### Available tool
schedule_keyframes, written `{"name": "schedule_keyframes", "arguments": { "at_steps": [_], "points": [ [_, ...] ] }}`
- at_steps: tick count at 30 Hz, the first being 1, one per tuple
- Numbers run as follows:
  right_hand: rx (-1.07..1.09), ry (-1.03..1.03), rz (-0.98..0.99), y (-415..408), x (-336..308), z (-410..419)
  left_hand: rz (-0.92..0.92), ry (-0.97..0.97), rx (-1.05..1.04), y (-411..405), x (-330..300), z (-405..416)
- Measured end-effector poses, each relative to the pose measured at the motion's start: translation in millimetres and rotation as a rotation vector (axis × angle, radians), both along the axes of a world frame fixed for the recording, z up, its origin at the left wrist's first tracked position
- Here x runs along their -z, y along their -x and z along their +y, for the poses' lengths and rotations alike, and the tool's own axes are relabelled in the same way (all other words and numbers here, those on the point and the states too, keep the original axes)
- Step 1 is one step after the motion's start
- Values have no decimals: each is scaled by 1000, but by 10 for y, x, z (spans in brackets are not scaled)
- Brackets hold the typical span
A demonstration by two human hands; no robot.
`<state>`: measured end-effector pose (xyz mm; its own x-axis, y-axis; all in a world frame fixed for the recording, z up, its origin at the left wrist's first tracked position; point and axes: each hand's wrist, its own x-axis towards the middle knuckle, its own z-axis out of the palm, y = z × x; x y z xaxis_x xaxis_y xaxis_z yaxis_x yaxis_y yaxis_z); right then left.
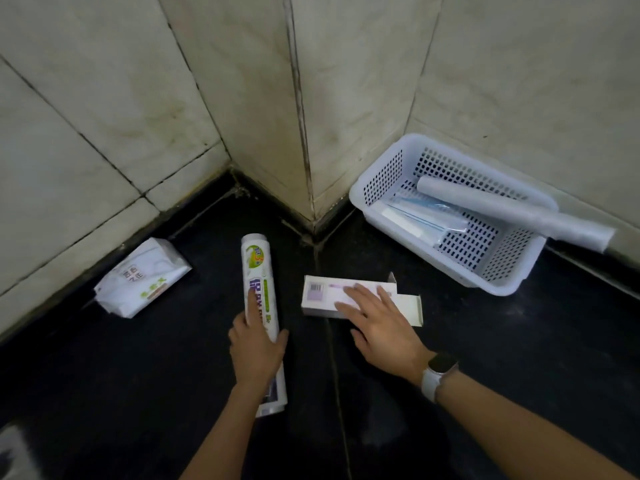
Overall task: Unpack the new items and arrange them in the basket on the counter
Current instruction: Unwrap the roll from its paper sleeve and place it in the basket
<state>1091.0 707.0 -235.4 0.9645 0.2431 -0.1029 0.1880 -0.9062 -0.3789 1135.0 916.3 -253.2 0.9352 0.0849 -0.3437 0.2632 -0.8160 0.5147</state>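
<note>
My left hand [258, 348] curls in a grip, forefinger stretched forward. My right hand [377, 327] lies flat, fingers spread, palm down, a watch on its wrist.

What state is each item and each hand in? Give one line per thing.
Basket: upright, partly filled.
Plain roll: overhangs the basket's rim.
Printed roll: on the counter, under the left hand.
Box: end flap open, right hand flat on it.
Wipes pack: sealed, against the wall.

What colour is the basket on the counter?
White, with perforated walls; the basket shows in the head view, at right against the tiled wall.
</note>
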Motion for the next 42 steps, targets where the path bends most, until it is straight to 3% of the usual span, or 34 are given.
{"name": "schedule_keyframes", "arguments": {
  "at_steps": [3, 6, 10, 13, 16, 19, 26, 31, 37, 42],
  "points": [
    [4, 86, 33, 34, 73, 14, 23, 231, -116, -61, 9, 74],
    [50, 27, 22, 0, -7, 56, 103, 575, -258, -87, -25, 167],
    [319, -360, -76, -2, -215, 244, 213, 905, -249, 44, -138, 329],
    [541, -794, 151, -26, -390, 400, 221, 970, -1, 112, -333, 350],
    [663, -1366, 304, -57, -525, 482, 235, 885, 311, 124, -545, 235],
    [751, -1584, 128, -9, -627, 337, 235, 663, 539, 142, -672, 111],
    [699, -1430, 126, 423, -611, -171, 65, 249, 795, 156, -662, 16],
    [614, -1264, 281, 566, -661, -371, -59, 145, 882, 204, -632, -118],
    [623, -1201, 279, 705, -623, -427, -271, 78, 829, 234, -574, -186],
    [697, -1328, 210, 736, -595, -420, -504, -19, 808, 321, -562, -254]
  ]
}}
